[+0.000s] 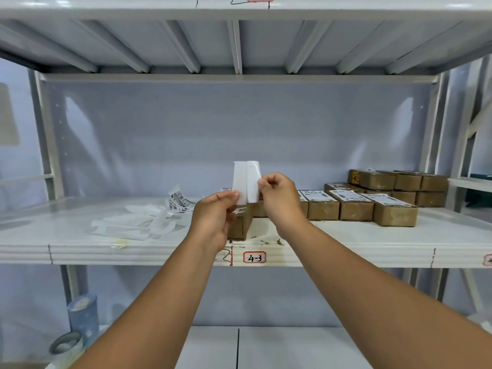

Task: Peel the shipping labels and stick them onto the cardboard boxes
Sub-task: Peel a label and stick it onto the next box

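My left hand and right hand each pinch one side of a shipping label, held above the shelf.

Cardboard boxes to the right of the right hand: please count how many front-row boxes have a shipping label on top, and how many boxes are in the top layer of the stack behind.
Labelled front-row boxes: 4
Top-layer boxes of the rear stack: 3
Total: 7

Open room on the shelf at far left and front right. Liners clutter centre left; boxes crowd centre and right.
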### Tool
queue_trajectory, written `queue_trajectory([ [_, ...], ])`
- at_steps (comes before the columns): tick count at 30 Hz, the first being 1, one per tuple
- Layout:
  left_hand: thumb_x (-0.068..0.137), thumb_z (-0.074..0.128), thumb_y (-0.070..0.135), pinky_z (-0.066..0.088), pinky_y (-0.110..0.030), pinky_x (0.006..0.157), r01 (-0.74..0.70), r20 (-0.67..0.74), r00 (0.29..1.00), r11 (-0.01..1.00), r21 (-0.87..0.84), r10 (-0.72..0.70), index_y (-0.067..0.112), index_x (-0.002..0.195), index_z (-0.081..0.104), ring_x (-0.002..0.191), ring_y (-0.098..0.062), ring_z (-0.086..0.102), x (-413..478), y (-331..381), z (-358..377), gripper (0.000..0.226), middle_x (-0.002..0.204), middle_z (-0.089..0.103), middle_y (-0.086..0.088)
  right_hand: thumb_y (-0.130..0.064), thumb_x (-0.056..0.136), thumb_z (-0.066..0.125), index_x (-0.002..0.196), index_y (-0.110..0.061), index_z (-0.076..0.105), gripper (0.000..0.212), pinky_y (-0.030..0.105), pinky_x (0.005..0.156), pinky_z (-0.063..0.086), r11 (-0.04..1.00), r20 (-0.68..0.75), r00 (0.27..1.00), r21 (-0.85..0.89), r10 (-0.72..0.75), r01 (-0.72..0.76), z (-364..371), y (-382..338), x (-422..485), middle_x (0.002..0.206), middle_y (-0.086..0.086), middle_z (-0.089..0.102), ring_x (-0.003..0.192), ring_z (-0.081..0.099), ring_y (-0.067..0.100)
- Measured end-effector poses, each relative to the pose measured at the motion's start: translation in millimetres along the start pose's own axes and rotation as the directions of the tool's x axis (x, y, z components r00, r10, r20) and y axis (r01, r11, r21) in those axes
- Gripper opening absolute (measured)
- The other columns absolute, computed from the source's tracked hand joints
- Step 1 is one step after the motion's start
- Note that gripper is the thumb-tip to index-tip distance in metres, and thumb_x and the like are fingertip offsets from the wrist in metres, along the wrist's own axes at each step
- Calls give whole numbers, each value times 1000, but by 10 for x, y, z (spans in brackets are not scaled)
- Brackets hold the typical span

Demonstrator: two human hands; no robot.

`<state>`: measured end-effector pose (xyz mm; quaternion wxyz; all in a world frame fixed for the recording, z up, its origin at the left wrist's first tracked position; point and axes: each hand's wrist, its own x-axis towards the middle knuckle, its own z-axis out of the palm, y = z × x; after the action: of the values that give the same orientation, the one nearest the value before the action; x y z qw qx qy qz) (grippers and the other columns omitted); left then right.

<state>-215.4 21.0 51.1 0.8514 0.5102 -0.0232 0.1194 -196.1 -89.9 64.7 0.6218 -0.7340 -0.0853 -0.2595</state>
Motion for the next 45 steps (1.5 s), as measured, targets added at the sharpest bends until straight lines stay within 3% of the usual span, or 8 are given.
queue_trajectory([
  [11, 92, 51, -4, 49, -12, 47, -42, -201, 980, 987, -157, 10, 5, 79, 55, 64, -12, 60, 210, 26, -330, 16, 74, 57, -7, -16, 97, 46, 85, -16, 56, 16, 26, 53, 34, 983, -138, 977, -67, 161, -171, -288, 202, 208, 75, 0, 54, 65, 45, 15],
  [18, 94, 47, -4, 56, -17, 64, -317, -346, 914, 908, -275, 214, 7, 78, 48, 62, -12, 69, 357, 91, -640, 20, 79, 61, -12, -8, 96, 35, 88, -15, 48, 16, 23, 45, 40, 942, -226, 930, 242, 289, -234, -380, 218, 355, 76, 4, 55, 49, 55, 13],
  [23, 92, 54, 10, 49, -21, 75, -512, -474, 687, 830, 221, 550, 16, 81, 52, 81, -16, 65, 490, 87, -932, 13, 81, 63, -1, -11, 99, 36, 79, -23, 43, 24, 31, 64, 59, 937, -252, 950, 336, 186, -94, -199, 48, 335, 99, 3, 59, 61, 68, 19],
  [26, 91, 55, 13, 34, -13, 72, -373, -283, 660, 631, 680, 696, 10, 94, 61, 86, -13, 58, 527, -11, -1110, 7, 94, 65, 2, -12, 99, 41, 79, -26, 46, 25, 45, 80, 57, 990, -183, 983, 131, -24, 48, -3, -12, 293, 84, -7, 55, 73, 69, 20],
  [29, 92, 50, 3, 35, -18, 84, -328, -95, 704, 441, 835, 704, 4, 113, 59, 104, -22, 58, 646, -126, -1312, 23, 111, 64, -10, -13, 97, 46, 91, -22, 56, 15, 45, 84, 55, 983, -54, 985, -93, -163, 157, 214, -26, 259, 87, -2, 64, 85, 68, 20],
  [36, 94, 41, 3, 37, -38, 95, -176, 113, 861, 81, 981, 497, 8, 143, 26, 121, -35, 44, 934, -162, -1546, 52, 137, 40, -20, -17, 99, 44, 108, -15, 62, 20, 20, 55, 32, 837, 164, 946, -441, -280, 325, 538, 90, 291, 102, 2, 58, 74, 48, 9],
  [41, 96, 43, 19, 35, -39, 85, -41, 181, 858, -287, 957, 481, 13, 143, 28, 111, -33, 43, 1068, -161, -1599, 49, 120, 56, -9, -21, 98, 45, 107, -17, 64, 21, 26, 68, 36, 797, 109, 957, -533, -269, 285, 577, 290, 396, 105, 2, 59, 83, 51, 15],
  [45, 94, 44, 16, 24, -39, 83, -63, 264, 818, -378, 924, 511, 14, 137, 40, 112, -33, 42, 1107, -195, -1696, 43, 113, 63, -2, -19, 97, 48, 106, -16, 65, 19, 24, 67, 35, 832, 70, 970, -502, -234, 237, 558, 478, 484, 104, 4, 60, 78, 51, 13],
])
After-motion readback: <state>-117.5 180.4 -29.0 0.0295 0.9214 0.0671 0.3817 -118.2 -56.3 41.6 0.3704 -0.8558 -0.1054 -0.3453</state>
